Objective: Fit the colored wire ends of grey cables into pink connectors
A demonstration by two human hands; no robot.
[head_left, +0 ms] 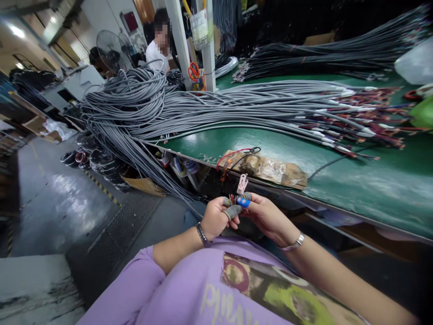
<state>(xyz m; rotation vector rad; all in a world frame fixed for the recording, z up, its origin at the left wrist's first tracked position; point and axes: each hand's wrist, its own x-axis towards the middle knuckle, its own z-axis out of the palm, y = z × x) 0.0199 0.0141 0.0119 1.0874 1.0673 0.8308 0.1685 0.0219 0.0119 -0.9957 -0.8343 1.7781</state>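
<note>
My left hand point(216, 217) and my right hand point(267, 215) meet close in front of my chest, below the bench edge. Both are closed in a pinch on the end of a cable whose thin coloured wires point(232, 199) fan out between my fingertips. Grey finger cots cover some fingertips, and a blue one point(243, 202) sits on my right hand. A small pink clip point(242, 183) hangs just above my fingers. The rest of the cable is hidden behind my hands.
A green bench point(372, 180) carries a big bundle of grey cables point(237, 106) with coloured wire ends point(365, 117), and a taped cardboard block point(270, 168). Darker cables point(338, 52) lie behind. Cable coils point(91, 158) sit on the floor. A person point(158, 45) sits far back by a fan point(110, 49).
</note>
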